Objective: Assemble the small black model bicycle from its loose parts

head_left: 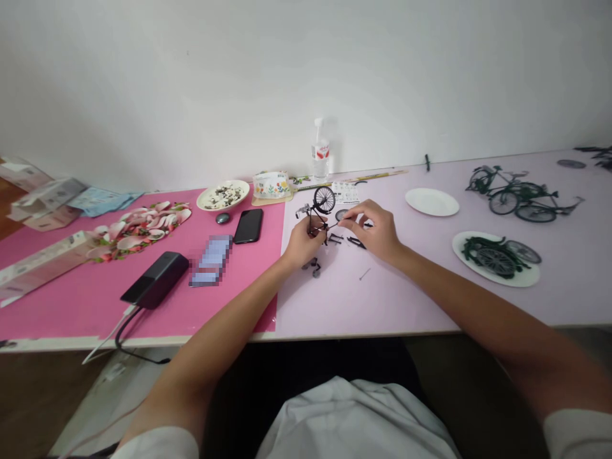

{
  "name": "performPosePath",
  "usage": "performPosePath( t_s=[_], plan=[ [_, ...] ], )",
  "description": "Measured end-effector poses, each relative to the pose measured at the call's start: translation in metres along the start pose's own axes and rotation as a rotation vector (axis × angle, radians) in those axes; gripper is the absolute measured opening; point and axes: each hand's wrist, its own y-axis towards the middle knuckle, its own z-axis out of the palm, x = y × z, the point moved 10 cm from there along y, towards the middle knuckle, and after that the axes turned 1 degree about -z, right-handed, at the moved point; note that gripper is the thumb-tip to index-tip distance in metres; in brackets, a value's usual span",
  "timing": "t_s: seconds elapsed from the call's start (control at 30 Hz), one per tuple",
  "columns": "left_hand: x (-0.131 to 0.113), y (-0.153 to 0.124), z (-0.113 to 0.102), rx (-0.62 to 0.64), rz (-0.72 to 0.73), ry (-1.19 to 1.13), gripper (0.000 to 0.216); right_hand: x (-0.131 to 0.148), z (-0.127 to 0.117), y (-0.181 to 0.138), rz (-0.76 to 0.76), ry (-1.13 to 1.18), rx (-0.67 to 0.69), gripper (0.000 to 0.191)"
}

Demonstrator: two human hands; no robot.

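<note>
My left hand (302,243) is closed round a small black model bicycle frame (316,217) with one spoked wheel (324,199) standing up above it. My right hand (374,228) pinches a thin dark rod-like part (340,221) and holds it against the frame. Both hands hover just above the lilac mat (411,287). Several small black loose parts (313,266) lie under and between the hands, and a thin pin (364,274) lies nearer to me.
On the pink mat (71,293) lie a black phone (248,225), a second phone, a power bank (155,279) with cable, and a bowl of small pieces (223,195). A water bottle (320,152) stands by the wall. A white plate (432,202), finished green model bicycles (519,194) and a plate of green parts (497,258) lie right.
</note>
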Motion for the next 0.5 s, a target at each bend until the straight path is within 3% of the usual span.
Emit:
performPosePath(
  t_s=[0.5],
  plan=[
    [-0.0024,-0.0012,0.0038,0.03,-0.021,-0.089,0.024,0.0079,0.0007,0.0004,-0.038,0.0,0.002,0.017]
  ],
)
